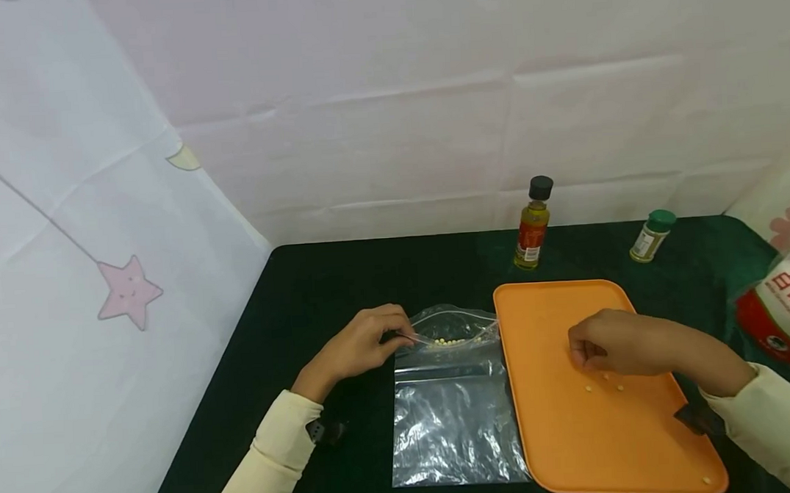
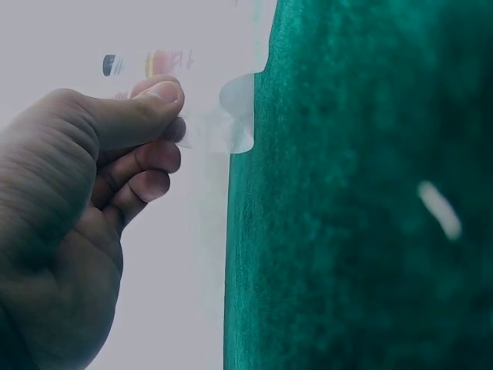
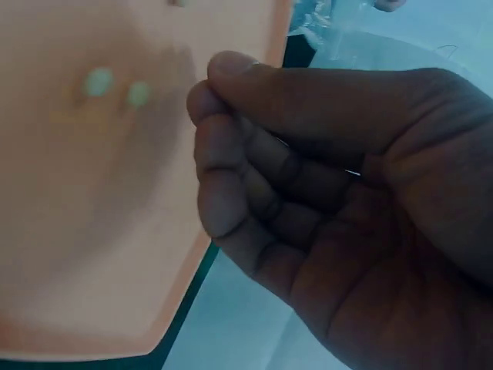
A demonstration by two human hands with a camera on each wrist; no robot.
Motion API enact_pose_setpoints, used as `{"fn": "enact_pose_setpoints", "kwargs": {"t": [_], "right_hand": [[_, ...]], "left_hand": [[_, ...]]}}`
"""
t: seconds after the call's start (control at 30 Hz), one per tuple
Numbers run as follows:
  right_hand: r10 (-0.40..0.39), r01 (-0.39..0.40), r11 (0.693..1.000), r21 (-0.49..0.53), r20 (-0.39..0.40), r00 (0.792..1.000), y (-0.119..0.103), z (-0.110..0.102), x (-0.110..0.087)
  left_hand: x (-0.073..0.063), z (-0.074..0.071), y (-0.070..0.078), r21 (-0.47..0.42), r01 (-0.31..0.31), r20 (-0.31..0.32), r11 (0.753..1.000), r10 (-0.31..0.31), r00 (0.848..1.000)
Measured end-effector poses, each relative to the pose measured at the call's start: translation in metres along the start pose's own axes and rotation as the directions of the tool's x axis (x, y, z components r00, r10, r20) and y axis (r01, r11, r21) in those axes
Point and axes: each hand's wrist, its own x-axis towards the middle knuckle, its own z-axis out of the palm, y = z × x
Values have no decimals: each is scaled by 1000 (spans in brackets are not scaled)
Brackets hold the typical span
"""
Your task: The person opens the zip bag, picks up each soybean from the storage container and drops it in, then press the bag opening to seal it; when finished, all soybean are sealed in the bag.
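Note:
At its upper left corner, a clear zip bag (image 1: pixel 452 420) is pinched between thumb and fingers of my left hand (image 1: pixel 367 341). The bag lies flat on the dark table with its mouth parted, and small pale yellow beans (image 1: pixel 447 341) sit just inside. My right hand (image 1: pixel 627 343) hovers low over an orange tray (image 1: pixel 569 445), fingers curled and thumb tip against the index finger. Nothing shows between those fingertips in the right wrist view; a small thing there could be hidden. Several loose beans (image 3: pixel 98 82) are scattered on the tray beside this hand.
Behind the tray stand an oil bottle (image 1: pixel 531 229) with a black cap and a small green-capped jar (image 1: pixel 653 237). A red and white sugar bag (image 1: pixel 784 299) is at the far right. The green-black tablecloth (image 1: pixel 343 271) meets a pale curtain (image 1: pixel 363 130) at the back.

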Motion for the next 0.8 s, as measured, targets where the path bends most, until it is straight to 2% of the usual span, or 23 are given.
{"fn": "enact_pose_setpoints", "kwargs": {"t": [0.07, 0.23, 0.53, 0.67, 0.8], "right_hand": [[12, -12, 1000, 7, 6, 1000, 6, 5, -5], [20, -21, 1000, -16, -39, 999, 14, 11, -13], [19, -19, 1000, -10, -43, 999, 19, 14, -10], [-35, 28, 998, -49, -141, 989, 18, 11, -7], [-53, 26, 995, -99, -279, 959, 17, 6, -3]], "left_hand": [[0, -1, 0, -3, 2, 1, 1000, -2, 1000], [0, -1, 1, -20, 0, 8, 1000, 0, 1000], [0, 0, -1, -16, 4, 7, 1000, -4, 1000], [0, 0, -1, -8, 6, 3, 1000, -6, 1000], [0, 0, 0, -7, 5, 5, 1000, -5, 1000]]}}
